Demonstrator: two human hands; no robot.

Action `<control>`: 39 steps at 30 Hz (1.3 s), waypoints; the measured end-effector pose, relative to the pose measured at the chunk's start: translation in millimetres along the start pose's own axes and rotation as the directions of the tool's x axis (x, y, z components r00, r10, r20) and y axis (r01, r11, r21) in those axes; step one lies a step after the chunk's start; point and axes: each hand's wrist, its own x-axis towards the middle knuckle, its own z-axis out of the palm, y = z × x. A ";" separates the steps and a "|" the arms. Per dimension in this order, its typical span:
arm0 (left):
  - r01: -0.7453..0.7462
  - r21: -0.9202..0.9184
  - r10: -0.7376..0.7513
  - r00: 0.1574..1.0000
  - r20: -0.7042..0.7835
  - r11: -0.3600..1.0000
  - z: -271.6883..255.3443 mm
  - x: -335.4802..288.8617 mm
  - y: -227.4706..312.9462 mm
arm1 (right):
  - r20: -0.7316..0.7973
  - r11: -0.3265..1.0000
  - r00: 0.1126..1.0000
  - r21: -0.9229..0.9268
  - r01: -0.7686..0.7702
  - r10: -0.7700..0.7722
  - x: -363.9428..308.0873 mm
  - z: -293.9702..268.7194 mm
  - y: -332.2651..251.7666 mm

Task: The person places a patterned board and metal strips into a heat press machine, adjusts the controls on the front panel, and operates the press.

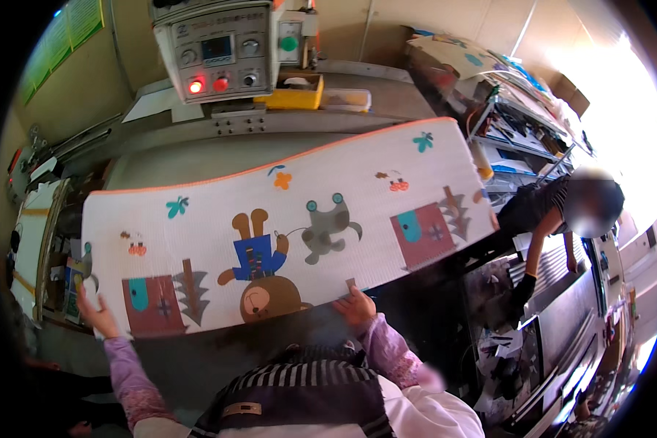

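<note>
Play mat (292, 219), one long white sheet printed with cartoon animals, houses and trees, spans the middle of the frame over a grey table (197, 157). Left hand (95, 310) grips its lower left edge; right hand (355, 305) pinches the lower edge near centre. One control box (219, 44) with two red lights sits upper left. One co-worker (555, 212) bends at right, beside cluttered shelves (518, 124).

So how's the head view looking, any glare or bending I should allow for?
Head view: strong glare washes out the upper right corner; fisheye bends the play mat into an arc, and the rim is black. The left hand and right hand on the mat's near edge look sharp enough.
</note>
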 end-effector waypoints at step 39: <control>0.989 -0.081 -0.252 0.048 0.967 -0.124 310.7 1.8 122.8 | -0.258 0.906 0.927 -0.394 0.157 -0.273 204.6 117.3 -66.4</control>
